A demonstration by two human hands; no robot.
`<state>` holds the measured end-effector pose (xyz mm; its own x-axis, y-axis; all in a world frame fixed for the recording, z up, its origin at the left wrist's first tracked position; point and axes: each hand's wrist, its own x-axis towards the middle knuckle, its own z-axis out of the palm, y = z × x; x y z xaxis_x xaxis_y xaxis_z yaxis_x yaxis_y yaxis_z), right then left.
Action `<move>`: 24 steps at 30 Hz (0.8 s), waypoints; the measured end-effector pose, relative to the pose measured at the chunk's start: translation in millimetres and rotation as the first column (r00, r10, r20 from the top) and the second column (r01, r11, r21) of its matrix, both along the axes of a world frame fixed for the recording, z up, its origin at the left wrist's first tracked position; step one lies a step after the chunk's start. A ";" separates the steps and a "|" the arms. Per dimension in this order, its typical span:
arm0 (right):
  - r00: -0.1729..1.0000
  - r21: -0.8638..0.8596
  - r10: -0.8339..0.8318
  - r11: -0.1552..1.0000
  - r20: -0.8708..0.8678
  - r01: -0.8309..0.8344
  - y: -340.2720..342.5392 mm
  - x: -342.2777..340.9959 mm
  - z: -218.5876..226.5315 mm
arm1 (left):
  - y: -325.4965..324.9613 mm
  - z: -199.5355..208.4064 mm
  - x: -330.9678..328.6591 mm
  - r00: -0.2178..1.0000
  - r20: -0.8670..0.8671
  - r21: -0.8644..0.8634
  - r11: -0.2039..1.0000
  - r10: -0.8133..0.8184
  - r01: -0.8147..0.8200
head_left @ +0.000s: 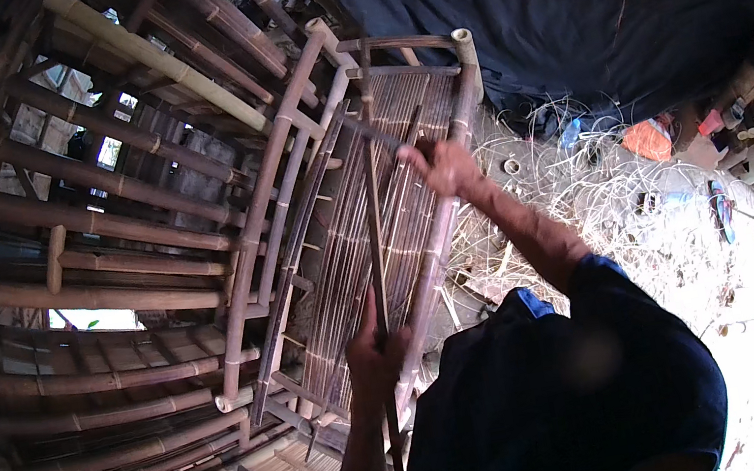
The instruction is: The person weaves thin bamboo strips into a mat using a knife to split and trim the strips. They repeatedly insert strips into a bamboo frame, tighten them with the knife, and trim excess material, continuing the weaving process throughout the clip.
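While someone leans over a bamboo bench (436, 248), the left hand (378, 350) has its fingers curled round a long strip (374, 216), which runs ahead of the fingertips and back along the forearm. Farther up, just right of the strip, the right hand's (448, 170) fingers grip a dark tool (384, 139) pointing left across it; whether they touch, I can't tell.

Brown strip (373, 206); brown-striped bench (406, 231); black cloth (519, 12); dark-blue sleeve (605, 285)

The long strip (374, 211) looks wooden, the bench (434, 261) smooth, glossy bamboo.
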<state>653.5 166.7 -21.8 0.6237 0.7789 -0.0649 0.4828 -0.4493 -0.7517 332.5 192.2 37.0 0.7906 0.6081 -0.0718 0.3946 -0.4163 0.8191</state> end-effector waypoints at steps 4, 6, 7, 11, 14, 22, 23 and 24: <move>0.990 -0.081 0.101 0.992 0.094 -0.094 2.9 39.0 -12.6 | -22.1 -1.6 -37.0 0.997 -0.070 -0.094 0.995 0.036 -0.043; 0.985 0.117 0.022 0.992 0.174 -0.043 0.2 44.0 -17.6 | -26.3 -1.1 -47.7 1.000 0.005 -0.059 0.998 0.029 -0.029; 0.982 0.167 0.027 0.984 0.189 -0.060 -3.8 40.8 -19.6 | -26.4 -1.1 -51.0 1.000 -0.008 -0.053 0.999 -0.003 0.003; 0.974 0.069 -0.066 0.996 0.217 0.052 -4.8 39.7 -11.8 | -34.3 -5.1 -64.6 0.978 -0.208 -0.039 0.999 0.028 -0.037; 0.957 0.130 0.055 0.987 0.285 -0.096 -7.7 57.1 -2.3 | -39.6 -10.2 -82.5 0.995 -0.094 -0.187 0.981 0.024 -0.042; 0.945 0.092 -0.147 0.988 0.291 0.125 -16.4 161.1 -6.5 | -59.1 3.7 -136.8 0.972 -0.236 -0.031 0.999 -0.018 0.011; 0.927 0.086 -0.189 0.982 0.325 0.170 -15.6 171.3 -7.8 | -63.5 6.6 -140.9 0.960 -0.279 -0.055 0.998 -0.002 -0.014; 0.901 0.105 -0.183 0.983 0.393 0.154 -17.6 178.1 -8.8 | -64.7 9.0 -143.2 0.952 -0.306 -0.062 0.997 0.017 -0.038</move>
<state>831.6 149.1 -30.6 0.7081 0.6535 0.2674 0.6708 -0.5044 -0.5438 189.3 127.5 46.0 0.7078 0.6148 -0.3478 0.6403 -0.3505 0.6835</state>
